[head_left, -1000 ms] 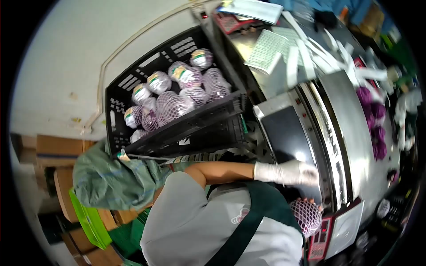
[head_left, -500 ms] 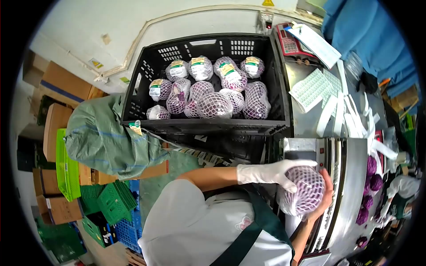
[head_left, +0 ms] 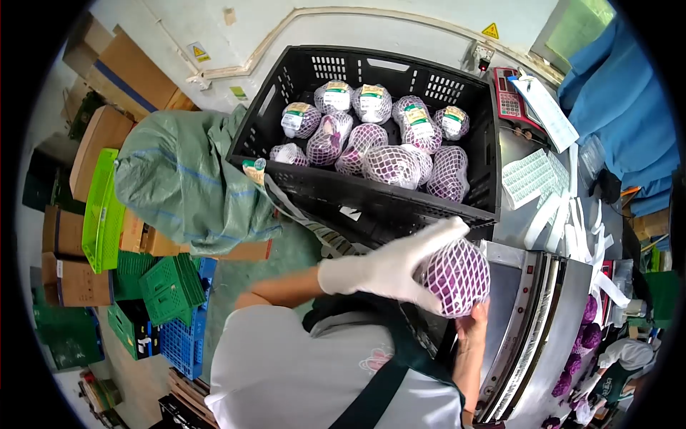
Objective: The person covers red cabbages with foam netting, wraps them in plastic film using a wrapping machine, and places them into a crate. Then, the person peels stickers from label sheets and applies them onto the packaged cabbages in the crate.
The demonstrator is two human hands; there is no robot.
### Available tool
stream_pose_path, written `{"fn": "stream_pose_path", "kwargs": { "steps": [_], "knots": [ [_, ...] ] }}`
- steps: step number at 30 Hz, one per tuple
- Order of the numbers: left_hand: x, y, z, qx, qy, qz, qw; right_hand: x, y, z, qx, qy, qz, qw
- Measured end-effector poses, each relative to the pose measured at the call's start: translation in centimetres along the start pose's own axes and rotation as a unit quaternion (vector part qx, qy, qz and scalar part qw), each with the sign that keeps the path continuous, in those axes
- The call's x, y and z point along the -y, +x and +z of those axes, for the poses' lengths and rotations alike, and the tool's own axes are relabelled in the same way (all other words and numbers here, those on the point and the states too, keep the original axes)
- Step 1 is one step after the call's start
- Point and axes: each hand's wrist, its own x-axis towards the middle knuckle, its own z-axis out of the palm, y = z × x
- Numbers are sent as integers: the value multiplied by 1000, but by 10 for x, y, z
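A purple cabbage (head_left: pixel 457 280) in a white net sleeve is held in front of my chest, beside the metal machine. My left hand (head_left: pixel 393 268), in a white glove, wraps round its left side with the thumb and fingers spread about it. Against the lower right of the cabbage press the fingers of my bare right hand (head_left: pixel 473 322). Just beyond my hands stands a black crate (head_left: pixel 357 187) holding several netted purple cabbages (head_left: pixel 391 166), some with printed labels facing up.
At right is a metal machine (head_left: pixel 525 336) with long bars. Behind it are a red scale (head_left: pixel 509 96), label sheets (head_left: pixel 529 179) and white strips. A green woven sack (head_left: pixel 189 182) and green baskets (head_left: pixel 171 286) are at left. A co-worker (head_left: pixel 622 357) is near loose cabbages (head_left: pixel 572 363) at far right.
Both hands have brought the netted cabbage left and slightly up, off the machine's edge towards the crate. My view has turned, so the crate appears further right.
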Motion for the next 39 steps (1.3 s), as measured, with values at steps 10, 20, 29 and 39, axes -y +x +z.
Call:
{"fn": "stream_pose_path", "kwargs": {
  "steps": [10, 20, 29, 39],
  "knots": [
    [72, -54, -196, -53, 448, -243, 859, -10, -15, 8, -5, 123, 3, 992],
    [199, -22, -248, 296, 592, -123, 739, 26, 107, 106, 93, -4, 27, 995],
    [266, -10, -288, 344, 568, -4, 748, -24, 261, 246, 226, -341, 163, 898],
    [259, -8, -295, 344, 564, -5, 751, -72, 299, 301, 391, -689, 182, 583]
  ]
}}
